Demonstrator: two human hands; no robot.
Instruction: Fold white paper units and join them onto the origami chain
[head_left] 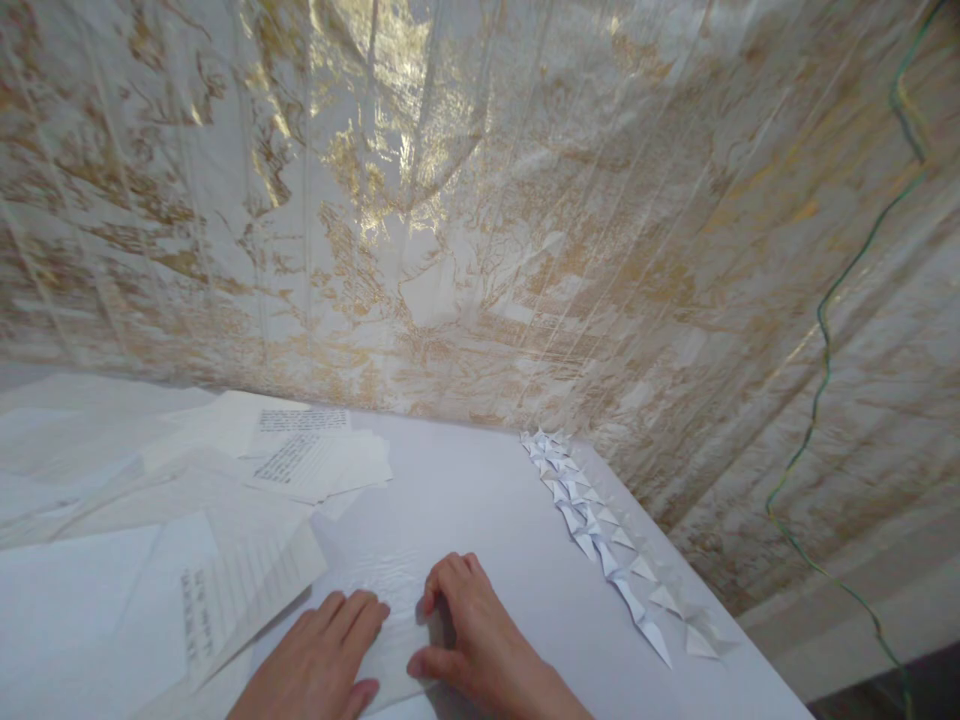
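Both your hands rest on one small white paper sheet (397, 620) near the table's (480, 500) front edge: left hand (319, 660) flat, fingers extended; right hand (480, 640) curled, fingertips pinching its right edge. Folded paper triangles (592, 525) lie in a row farther right.

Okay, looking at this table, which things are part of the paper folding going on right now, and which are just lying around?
In hand:
left hand, flat on the white sheet
right hand, fingers curled on that sheet
row of folded paper pieces, likely the same work

Lying about:
written pages
lined sheet
green cord
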